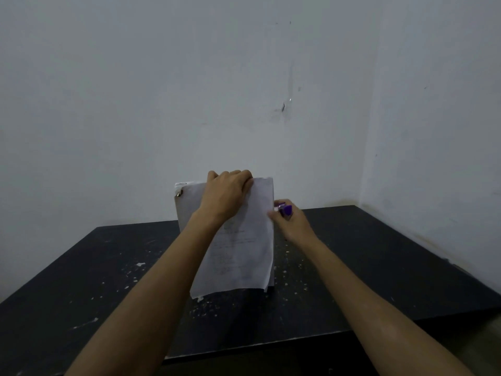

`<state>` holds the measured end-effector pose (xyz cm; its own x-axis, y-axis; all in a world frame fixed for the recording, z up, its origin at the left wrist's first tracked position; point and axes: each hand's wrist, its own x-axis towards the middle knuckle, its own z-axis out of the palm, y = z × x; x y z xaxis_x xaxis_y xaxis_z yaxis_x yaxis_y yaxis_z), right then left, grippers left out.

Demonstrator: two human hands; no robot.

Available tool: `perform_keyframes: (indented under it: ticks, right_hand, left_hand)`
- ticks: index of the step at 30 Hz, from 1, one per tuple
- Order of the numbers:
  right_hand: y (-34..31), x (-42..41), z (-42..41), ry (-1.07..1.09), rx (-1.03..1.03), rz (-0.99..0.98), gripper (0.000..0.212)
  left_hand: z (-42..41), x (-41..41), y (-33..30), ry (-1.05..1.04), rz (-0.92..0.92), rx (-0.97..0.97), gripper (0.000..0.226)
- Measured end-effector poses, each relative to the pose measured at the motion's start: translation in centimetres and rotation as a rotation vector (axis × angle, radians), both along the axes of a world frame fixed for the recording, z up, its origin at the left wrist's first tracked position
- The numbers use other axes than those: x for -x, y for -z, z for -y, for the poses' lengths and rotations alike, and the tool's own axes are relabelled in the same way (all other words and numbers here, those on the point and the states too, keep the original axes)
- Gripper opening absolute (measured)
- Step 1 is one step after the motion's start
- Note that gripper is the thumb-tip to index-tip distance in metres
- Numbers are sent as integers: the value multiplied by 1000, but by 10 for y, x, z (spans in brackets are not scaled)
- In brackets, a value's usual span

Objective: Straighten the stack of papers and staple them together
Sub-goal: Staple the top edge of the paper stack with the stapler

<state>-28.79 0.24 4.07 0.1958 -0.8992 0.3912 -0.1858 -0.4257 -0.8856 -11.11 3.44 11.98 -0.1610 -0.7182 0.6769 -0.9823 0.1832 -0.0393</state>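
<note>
Papers: I see the stack of papers standing upright on its near bottom edge on the dark surface, roughly at the middle, leaning toward the far wall.
Left hand: my left hand is curled over the top edge of the stack, gripping it and keeping it upright.
Right hand: my right hand is closed around a purple stapler, just beside the right edge of the sheets, about a third of the way down from the top right corner.
Alignment: the front sheet hangs lower at its near left corner than those behind, so I judge the straightening unfinished.
Top left corner: a small metal fastener shows there; I cannot tell whether it is a staple or a clip.
Progress: stapler in hand, sheets gathered; I judge about halfway.
Left to do: square the edges, then press the stapler through a corner.
</note>
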Motion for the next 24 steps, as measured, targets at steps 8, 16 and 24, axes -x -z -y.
perform_keyframes:
  ticks: [8, 16, 24]
  right_hand:
    - [-94, 32, 5, 83, 244, -596, 25]
    - [-150, 29, -6, 117, 612, -1207, 45]
    - [-161, -1, -3, 172, 720, -1510, 47]
  left_hand:
    - [7, 0, -1, 24, -24, 20, 30]
    - [10, 0, 1, 18, -29, 61, 29]
    - [7, 0, 1, 31, -10, 63, 29]
